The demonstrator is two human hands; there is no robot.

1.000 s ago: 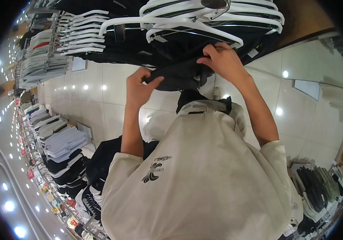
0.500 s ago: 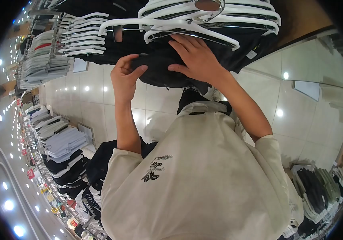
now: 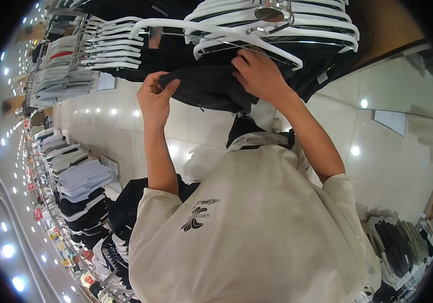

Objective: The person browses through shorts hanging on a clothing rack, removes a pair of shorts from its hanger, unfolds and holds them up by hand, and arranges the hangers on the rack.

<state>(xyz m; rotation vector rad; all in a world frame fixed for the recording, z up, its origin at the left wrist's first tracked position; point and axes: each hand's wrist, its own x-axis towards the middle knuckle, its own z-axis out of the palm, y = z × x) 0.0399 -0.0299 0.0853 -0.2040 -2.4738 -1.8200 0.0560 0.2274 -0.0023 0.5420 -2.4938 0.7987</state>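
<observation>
A black garment (image 3: 201, 87) hangs below the rack, its exact kind unclear, with both hands on it. My left hand (image 3: 156, 98) pinches its left upper edge between thumb and fingers. With curled fingers, my right hand (image 3: 263, 76) grips the cloth farther right, just under a white hanger (image 3: 191, 25). That hanger lies slanted over the garment, and a metal clip (image 3: 155, 38) sits on its thin bar. Part of the right fingertips is hidden by the cloth and the hanger.
Several white hangers (image 3: 322, 22) with black clothes crowd the rack above, and more hangers (image 3: 113, 45) line up at left. Stacked folded clothes (image 3: 85, 171) stand along the left side. At lower right hang dark and green clothes (image 3: 398, 242). Tiled floor (image 3: 201, 131) shows beneath.
My right hand has gone from spread fingers to curled ones, shifting slightly right and gathering the cloth. The garment is drawn wider between my hands, while my left hand keeps its pinch.
</observation>
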